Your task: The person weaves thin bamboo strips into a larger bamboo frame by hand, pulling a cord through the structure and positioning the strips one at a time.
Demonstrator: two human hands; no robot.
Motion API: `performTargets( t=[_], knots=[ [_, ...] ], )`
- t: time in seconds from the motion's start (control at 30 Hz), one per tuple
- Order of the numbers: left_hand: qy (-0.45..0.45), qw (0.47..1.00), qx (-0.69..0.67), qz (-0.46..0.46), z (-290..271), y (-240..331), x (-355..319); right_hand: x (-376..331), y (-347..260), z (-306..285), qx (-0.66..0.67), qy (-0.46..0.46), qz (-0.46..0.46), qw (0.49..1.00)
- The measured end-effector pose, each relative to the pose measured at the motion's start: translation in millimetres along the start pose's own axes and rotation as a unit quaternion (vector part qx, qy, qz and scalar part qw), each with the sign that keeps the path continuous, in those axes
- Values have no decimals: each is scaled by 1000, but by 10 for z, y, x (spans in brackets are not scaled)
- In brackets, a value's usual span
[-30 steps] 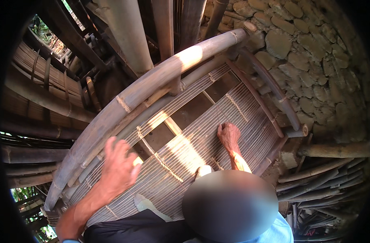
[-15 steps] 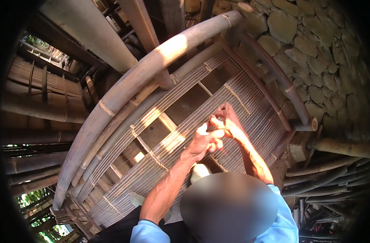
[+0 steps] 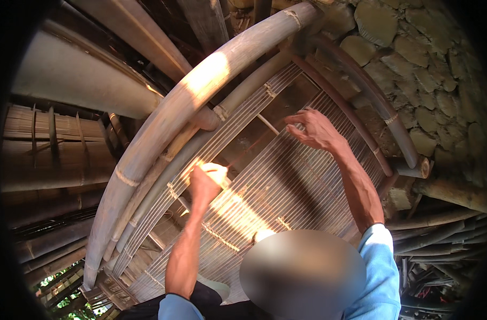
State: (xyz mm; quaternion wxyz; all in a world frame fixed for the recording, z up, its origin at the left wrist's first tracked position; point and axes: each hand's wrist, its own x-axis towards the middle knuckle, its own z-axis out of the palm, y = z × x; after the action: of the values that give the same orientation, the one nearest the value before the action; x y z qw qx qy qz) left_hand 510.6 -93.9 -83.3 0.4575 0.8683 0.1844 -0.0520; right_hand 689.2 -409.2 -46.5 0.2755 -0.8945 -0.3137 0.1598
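Observation:
Below me lies a slatted bamboo panel [image 3: 307, 176], its thin parallel strips tied across with twisted cord bindings [image 3: 220, 237]. My left hand [image 3: 205, 184] is closed in a fist above the panel's far-left strips, partly in bright sunlight. Farther right and higher, my right hand [image 3: 314, 129] has its fingers curled in a pinch above the strips, near the open gap. A faint thin strand [image 3: 249, 151] seems to stretch between the two hands across that gap. What exactly sits inside the fingers is too small to see clearly.
A thick curved bamboo pole [image 3: 163, 122] arches along the panel's far side. Another bamboo rail [image 3: 371, 96] borders the right. Beyond it is a stone-paved surface [image 3: 414, 64]. Stacked bamboo poles [image 3: 435, 240] lie at lower right. A blurred round shape covers the bottom middle.
My hands were together over the panel's middle and are now wide apart. The left went left, the right rose slightly. The view has shifted a little.

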Motion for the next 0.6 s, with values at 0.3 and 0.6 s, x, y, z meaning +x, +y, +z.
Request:
performTargets(
  t=[0.3, 0.6],
  knots=[
    [-82, 995, 31, -47, 1775, 309, 1240, 533, 451, 859, -178, -36, 46, 982],
    [53, 992, 56, 100, 1572, 552, 771, 177, 293, 739, -22, 123, 16, 992]
  ],
)
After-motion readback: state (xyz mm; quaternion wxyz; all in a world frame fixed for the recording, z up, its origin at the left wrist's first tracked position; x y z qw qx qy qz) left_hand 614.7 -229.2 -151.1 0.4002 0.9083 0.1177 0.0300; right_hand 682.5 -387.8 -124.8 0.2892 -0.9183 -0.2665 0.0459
